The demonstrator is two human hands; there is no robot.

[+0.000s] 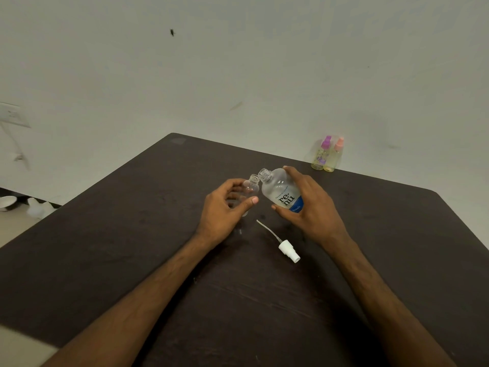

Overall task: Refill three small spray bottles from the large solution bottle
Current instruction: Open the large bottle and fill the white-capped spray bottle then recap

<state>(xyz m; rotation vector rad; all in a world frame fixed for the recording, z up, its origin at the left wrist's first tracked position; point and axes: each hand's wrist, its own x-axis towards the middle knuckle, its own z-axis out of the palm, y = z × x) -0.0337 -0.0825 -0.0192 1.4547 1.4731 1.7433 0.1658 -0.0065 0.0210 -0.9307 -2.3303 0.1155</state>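
Small spray bottle (251,187): uncapped, gripped by left hand (222,210).
Large solution bottle (279,190): tilted mouth-to-mouth, grasped by right hand (309,207).
Far-right pair (321,157): capped, seemingly filled.

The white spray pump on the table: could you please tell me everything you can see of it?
The white spray pump is detached and lies on its side on the dark table. It looks like plastic: a stepped collar, a narrower nozzle end toward the camera, and a thin clear dip tube pointing away and left. It rests just nearer than the right hand, touching only the table.
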